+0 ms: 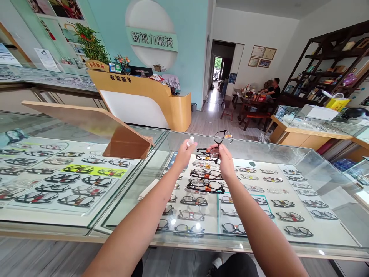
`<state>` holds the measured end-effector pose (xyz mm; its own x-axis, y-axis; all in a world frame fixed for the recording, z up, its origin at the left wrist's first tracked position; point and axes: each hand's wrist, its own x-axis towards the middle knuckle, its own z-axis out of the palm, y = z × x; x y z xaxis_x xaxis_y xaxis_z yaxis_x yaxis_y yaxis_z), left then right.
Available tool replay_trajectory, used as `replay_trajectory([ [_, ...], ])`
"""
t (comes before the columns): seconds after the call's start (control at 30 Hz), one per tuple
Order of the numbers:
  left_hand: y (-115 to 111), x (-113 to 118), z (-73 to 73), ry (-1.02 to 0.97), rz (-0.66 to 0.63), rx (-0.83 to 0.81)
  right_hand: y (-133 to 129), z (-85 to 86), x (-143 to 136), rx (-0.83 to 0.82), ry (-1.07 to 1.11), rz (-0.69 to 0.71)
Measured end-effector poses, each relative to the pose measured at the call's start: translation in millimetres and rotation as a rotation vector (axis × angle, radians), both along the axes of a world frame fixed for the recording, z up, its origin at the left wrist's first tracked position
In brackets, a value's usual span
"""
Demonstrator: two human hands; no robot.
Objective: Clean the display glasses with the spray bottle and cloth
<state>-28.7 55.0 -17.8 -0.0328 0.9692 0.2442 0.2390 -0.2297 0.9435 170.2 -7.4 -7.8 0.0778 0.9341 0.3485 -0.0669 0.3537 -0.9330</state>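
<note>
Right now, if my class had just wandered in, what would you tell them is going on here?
Someone is at a glass display counter, both forearms stretched out over it. The left hand grips a small white bottle, while the right hand holds up a pair of black-framed glasses. The bottle and the glasses are apart. Rows of other spectacles show below the hands. Farther back, another person sits at a wooden table.
</note>
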Motion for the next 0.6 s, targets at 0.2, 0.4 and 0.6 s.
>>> replay_trajectory([
  [0.2, 21.7, -17.0, -20.8, 0.06, 0.257, -0.193, 1.4, -1.8, 1.7, 0.0, 0.023, -0.004],
  [0.4, 23.4, -20.5, -31.3, 0.195, 0.262, -0.18, 0.8, 3.0, 0.8, -0.005, 0.014, -0.012],
  [0.6, 17.3, -18.8, -25.6, 0.268, 0.238, -0.185, 4.0, -0.2, 3.0, -0.003, 0.012, -0.01],
])
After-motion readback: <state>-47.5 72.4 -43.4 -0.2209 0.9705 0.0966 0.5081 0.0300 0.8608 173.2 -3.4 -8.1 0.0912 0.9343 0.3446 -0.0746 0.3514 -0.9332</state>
